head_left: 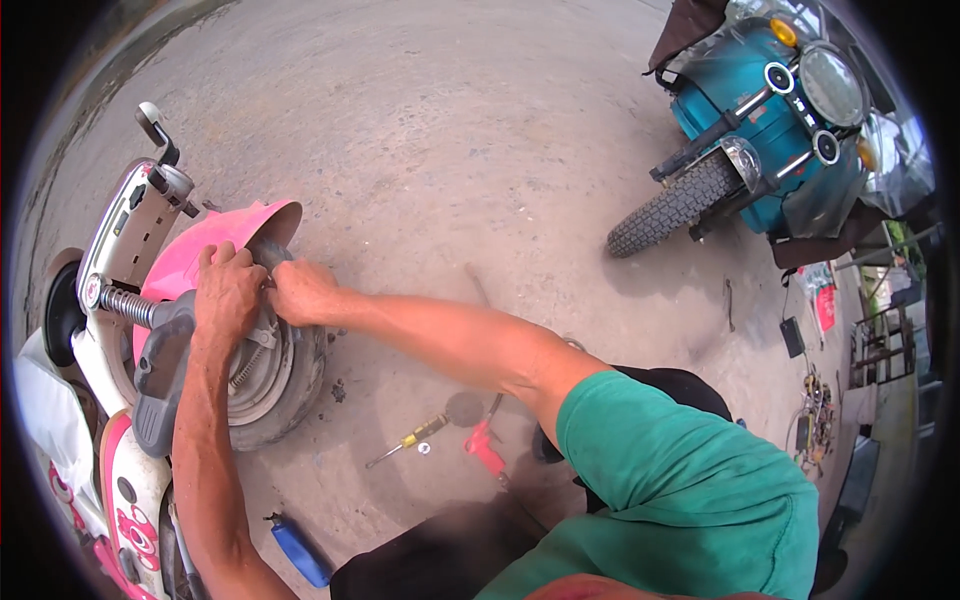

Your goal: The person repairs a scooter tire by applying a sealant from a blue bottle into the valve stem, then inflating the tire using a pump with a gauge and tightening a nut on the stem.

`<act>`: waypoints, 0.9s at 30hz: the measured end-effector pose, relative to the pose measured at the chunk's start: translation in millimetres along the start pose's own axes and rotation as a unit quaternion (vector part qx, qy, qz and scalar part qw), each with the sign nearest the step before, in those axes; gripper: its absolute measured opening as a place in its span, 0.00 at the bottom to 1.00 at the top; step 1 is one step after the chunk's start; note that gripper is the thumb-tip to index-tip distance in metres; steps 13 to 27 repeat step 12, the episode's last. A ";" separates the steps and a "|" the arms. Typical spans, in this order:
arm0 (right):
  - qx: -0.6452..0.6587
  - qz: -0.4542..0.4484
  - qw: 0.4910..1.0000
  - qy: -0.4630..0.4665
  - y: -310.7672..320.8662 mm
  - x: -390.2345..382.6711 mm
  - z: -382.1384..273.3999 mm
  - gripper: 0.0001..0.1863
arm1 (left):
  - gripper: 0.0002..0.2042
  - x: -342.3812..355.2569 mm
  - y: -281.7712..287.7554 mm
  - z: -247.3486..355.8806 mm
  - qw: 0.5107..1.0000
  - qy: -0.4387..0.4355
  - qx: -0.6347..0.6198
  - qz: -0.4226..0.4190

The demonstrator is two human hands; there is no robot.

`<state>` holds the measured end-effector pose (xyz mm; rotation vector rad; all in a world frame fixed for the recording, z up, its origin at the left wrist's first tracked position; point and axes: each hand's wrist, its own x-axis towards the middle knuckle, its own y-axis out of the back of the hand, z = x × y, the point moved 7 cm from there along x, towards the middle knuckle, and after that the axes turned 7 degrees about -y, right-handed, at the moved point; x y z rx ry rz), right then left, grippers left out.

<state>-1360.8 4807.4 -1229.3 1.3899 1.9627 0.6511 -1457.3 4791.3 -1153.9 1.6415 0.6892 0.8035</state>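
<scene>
Concrete ground (450, 130) fills most of what I see. A teal three-wheeler (770, 130) stands well apart at the upper right, and a pink and white scooter (130, 330) lies tipped over on my left. Its wheel (270, 385) is right in front of my hands, flat side facing up at me, under the pink fender (215, 240). My left hand (228, 295) is curled tight over the top of the hub, and my right hand (300, 293) touches it from the right, fingers bent around something small I cannot make out. Both are equally near. A blue bottle (298, 550), red tool (484, 447) and yellow screwdriver (408, 438) lie near my knees, clear of the wheel.
</scene>
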 end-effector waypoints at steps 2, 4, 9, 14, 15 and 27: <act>-0.045 0.000 0.998 0.051 1.9 -10.0 -16.2 0.13 | 0.07 -6.8 -3.1 -5.8 0.999 0.020 0.006 -0.027; -0.063 0.016 0.996 0.062 4.7 -4.6 -10.1 0.13 | 0.07 -0.2 -3.5 -3.0 1.000 0.009 0.009 -0.017; -0.105 0.034 0.990 0.087 1.8 -3.4 -12.3 0.12 | 0.08 -2.5 -7.9 -10.0 1.000 0.002 0.008 0.013; -0.077 0.022 0.995 0.053 0.0 -0.7 -6.1 0.12 | 0.10 -1.4 -8.8 -10.7 0.999 0.004 -0.035 0.002; -0.077 0.022 0.995 0.053 0.0 -0.7 -6.1 0.12 | 0.10 -1.4 -8.8 -10.7 0.999 0.004 -0.035 0.002; -0.077 0.022 0.995 0.053 0.0 -0.7 -6.1 0.12 | 0.10 -1.4 -8.8 -10.7 0.999 0.004 -0.035 0.002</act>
